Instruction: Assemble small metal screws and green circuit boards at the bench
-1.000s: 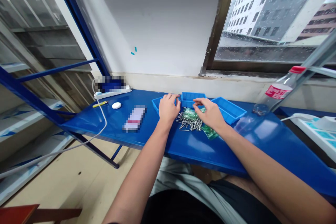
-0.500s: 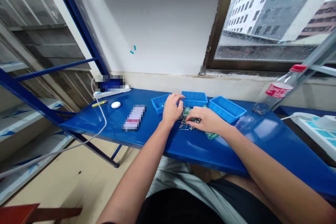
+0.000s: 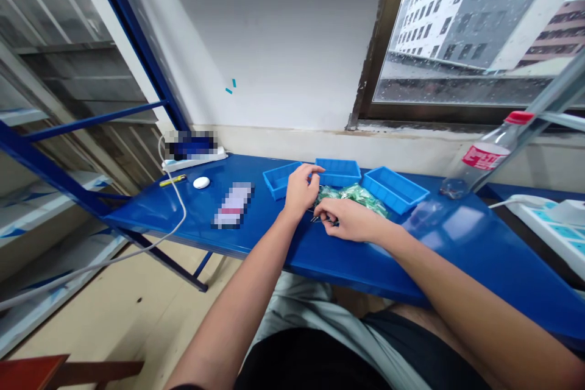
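Note:
My left hand hovers at the near side of the trays, fingers bent and apart with nothing seen between them. Curled downward, my right hand is at the pile of small silvery metal fasteners, hiding most of it. Whatever its fingers grip cannot be made out. Behind that hand lie green-tinted clear plastic bags. Three blue trays stand beyond: a left tray partly covered by my left hand, a middle tray and an angled right tray.
On the blue table a phone-like blurred object, a white round object and a yellow tool lie left. A white cable hangs over the front edge. A plastic bottle and a power strip are right.
My right hand has come down and left onto the fasteners, then shifted toward me, its fingers curling. My left hand has moved slightly right. More of the plastic bags shows than half a second ago.

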The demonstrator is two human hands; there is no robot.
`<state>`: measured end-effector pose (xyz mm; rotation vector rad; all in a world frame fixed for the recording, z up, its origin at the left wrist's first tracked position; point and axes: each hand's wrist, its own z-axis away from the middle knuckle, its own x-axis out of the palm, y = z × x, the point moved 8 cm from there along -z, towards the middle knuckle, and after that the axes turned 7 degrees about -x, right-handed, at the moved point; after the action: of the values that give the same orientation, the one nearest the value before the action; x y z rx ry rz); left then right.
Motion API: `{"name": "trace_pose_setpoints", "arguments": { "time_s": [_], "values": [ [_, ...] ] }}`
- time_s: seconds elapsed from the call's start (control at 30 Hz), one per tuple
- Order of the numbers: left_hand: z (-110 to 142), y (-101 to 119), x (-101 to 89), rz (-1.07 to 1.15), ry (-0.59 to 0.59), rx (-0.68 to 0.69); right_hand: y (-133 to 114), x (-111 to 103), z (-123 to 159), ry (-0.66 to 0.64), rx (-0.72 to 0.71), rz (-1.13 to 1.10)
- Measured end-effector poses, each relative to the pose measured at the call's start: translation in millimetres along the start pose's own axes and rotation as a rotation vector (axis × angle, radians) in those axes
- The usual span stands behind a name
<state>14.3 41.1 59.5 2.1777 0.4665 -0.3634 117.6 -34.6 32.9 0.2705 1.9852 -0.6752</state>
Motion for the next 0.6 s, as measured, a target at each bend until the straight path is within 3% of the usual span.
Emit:
{"name": "trace_pose_setpoints", "arguments": {
  "time_s": [0.17,0.27,0.33,0.47,0.6],
  "values": [
    [-1,-8,-2.8,0.144,0.008,-0.119,10,-33,4,0.279,0.028,-0.121],
    [1,-7,7.6,0.268,-0.108,-0.145,36,-54,15,0.551,0.153,-0.204],
    [4,-5,16.2,0.330,-0.204,-0.137,54,-58,22,0.655,0.247,-0.299],
    [6,-7,24.9,0.380,-0.269,-0.153,70,-63,31,0.720,0.344,-0.202],
    [3,-15,26.1,0.471,-0.237,-0.183,62,-67,28,0.666,0.289,0.040]
  ]
}}
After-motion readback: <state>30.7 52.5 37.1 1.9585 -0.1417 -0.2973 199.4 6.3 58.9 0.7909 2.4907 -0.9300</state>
